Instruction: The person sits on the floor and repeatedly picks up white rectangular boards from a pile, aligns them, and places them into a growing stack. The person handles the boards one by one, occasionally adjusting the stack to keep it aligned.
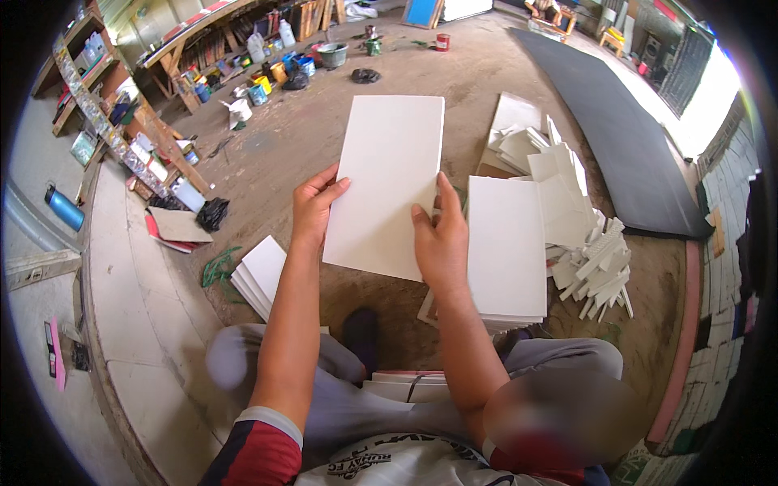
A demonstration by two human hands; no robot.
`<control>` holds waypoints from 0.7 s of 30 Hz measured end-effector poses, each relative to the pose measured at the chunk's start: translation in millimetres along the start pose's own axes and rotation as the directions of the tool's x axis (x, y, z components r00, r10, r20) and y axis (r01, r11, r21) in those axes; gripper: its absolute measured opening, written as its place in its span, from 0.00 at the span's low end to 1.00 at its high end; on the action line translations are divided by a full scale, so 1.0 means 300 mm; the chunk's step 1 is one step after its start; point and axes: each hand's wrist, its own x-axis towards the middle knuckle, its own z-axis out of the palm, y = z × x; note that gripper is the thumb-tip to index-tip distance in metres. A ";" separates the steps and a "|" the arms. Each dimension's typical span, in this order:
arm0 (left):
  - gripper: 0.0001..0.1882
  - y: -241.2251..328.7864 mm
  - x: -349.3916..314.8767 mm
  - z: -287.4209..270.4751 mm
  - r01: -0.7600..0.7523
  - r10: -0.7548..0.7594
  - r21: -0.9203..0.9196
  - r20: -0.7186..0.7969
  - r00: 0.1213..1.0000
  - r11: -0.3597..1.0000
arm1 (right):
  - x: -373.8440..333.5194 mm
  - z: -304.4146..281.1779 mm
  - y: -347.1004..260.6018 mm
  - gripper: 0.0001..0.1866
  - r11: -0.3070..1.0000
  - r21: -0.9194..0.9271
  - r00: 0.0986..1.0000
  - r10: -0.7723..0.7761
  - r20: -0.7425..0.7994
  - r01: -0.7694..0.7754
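A white rectangular board (385, 186) is held up in front of me, tilted a little. My left hand (316, 202) grips its left edge, thumb on the face and fingers behind. On the lower right edge my right hand (442, 235) holds it the same way, thumb toward the front. Just right of that hand stands a stack of similar white boards (506, 243). Left of my left forearm lies a smaller stack of white boards (261, 275). Whether the held piece is one sheet or a few pressed together I cannot tell.
White offcuts (596, 259) are heaped right of the stack. A long dark mat (608, 130) stretches along the right. Paint cans and buckets (332, 55) stand at the back. On the left are a paint-spattered wooden rack (105, 113) and a blue bottle (63, 208).
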 end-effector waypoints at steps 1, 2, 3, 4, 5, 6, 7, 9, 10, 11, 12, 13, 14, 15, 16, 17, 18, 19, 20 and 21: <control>0.27 0.008 -0.012 0.038 0.018 -0.018 -0.032 0.011 1.000 0.999 | 0.004 -0.048 -0.005 0.31 0.992 -0.109 0.998 -0.064 -0.026 0.061; 0.27 0.011 -0.019 0.075 0.034 -0.034 -0.001 0.026 0.999 0.999 | 0.010 -0.097 -0.008 0.31 0.968 -0.222 0.990 -0.130 -0.053 0.115; 0.27 0.014 -0.027 0.114 0.048 -0.049 0.028 0.042 0.998 0.998 | 0.016 -0.155 -0.026 0.31 0.921 -0.358 0.981 -0.185 -0.063 0.151; 0.28 0.007 -0.033 0.152 0.065 -0.068 0.060 0.057 0.996 0.996 | 0.021 -0.202 -0.031 0.31 0.902 -0.399 0.971 -0.219 -0.096 0.164; 0.28 -0.003 -0.043 0.191 0.065 -0.076 0.115 0.099 0.992 0.991 | 0.014 -0.258 -0.054 0.31 0.933 -0.357 0.989 -0.100 -0.107 0.056; 0.29 -0.019 -0.055 0.236 0.062 -0.087 0.170 0.145 0.986 0.983 | 0.012 -0.311 -0.057 0.31 0.923 -0.384 0.989 -0.070 -0.128 0.016; 0.30 -0.031 -0.069 0.273 0.054 -0.097 0.227 0.182 0.978 0.972 | 0.010 -0.359 -0.056 0.31 0.913 -0.407 0.989 -0.040 -0.144 -0.022; 0.30 -0.051 -0.101 0.357 0.070 -0.140 0.263 0.259 0.956 0.962 | 0.015 -0.453 -0.017 0.30 0.879 -0.477 0.977 -0.091 -0.193 -0.012; 0.30 -0.055 -0.126 0.401 0.078 -0.157 0.273 0.281 0.947 0.959 | 0.013 -0.493 -0.001 0.30 0.860 -0.510 0.970 -0.116 -0.212 -0.009; 0.30 -0.065 -0.148 0.440 0.086 -0.173 0.283 0.301 0.938 0.955 | 0.007 -0.531 0.005 0.30 0.839 -0.542 0.968 -0.092 -0.234 -0.052; 0.30 -0.087 -0.164 0.469 0.092 -0.189 0.294 0.322 0.928 0.951 | -0.001 -0.569 0.004 0.30 0.815 -0.573 0.965 -0.071 -0.252 -0.090; 0.29 -0.082 -0.198 0.517 0.129 -0.227 0.311 0.302 0.926 0.942 | -0.007 -0.603 0.006 0.30 0.787 -0.603 0.961 -0.048 -0.274 -0.132; 0.29 -0.120 -0.215 0.547 0.119 -0.221 0.314 0.311 0.924 0.942 | -0.010 -0.634 0.001 0.29 0.767 -0.612 0.955 0.003 -0.298 -0.193; 0.29 -0.149 -0.230 0.563 0.106 -0.211 0.322 0.313 0.926 0.941 | -0.013 -0.656 0.006 0.29 0.756 -0.621 0.953 0.010 -0.304 -0.206; 0.30 -0.163 -0.248 0.581 0.095 -0.230 0.383 0.326 0.917 0.919 | -0.020 -0.681 0.012 0.28 0.743 -0.632 0.949 0.016 -0.314 -0.222; 0.30 -0.174 -0.262 0.593 0.082 -0.250 0.443 0.336 0.908 0.893 | -0.026 -0.705 0.018 0.28 0.729 -0.642 0.946 0.022 -0.323 -0.237; 0.31 -0.187 -0.272 0.606 0.063 -0.256 0.466 0.363 0.896 0.883 | -0.029 -0.724 0.032 0.28 0.726 -0.642 0.937 0.007 -0.348 -0.244; 0.31 -0.197 -0.282 0.616 0.071 -0.266 0.479 0.353 0.897 0.875 | -0.029 -0.735 0.044 0.29 0.704 -0.660 0.936 0.016 -0.353 -0.261; 0.31 -0.203 -0.292 0.624 0.079 -0.276 0.492 0.343 0.898 0.867 | -0.028 -0.742 0.053 0.29 0.681 -0.678 0.934 0.026 -0.356 -0.277; 0.31 -0.208 -0.297 0.627 0.087 -0.287 0.506 0.332 0.899 0.858 | -0.027 -0.744 0.056 0.30 0.657 -0.694 0.932 0.035 -0.361 -0.294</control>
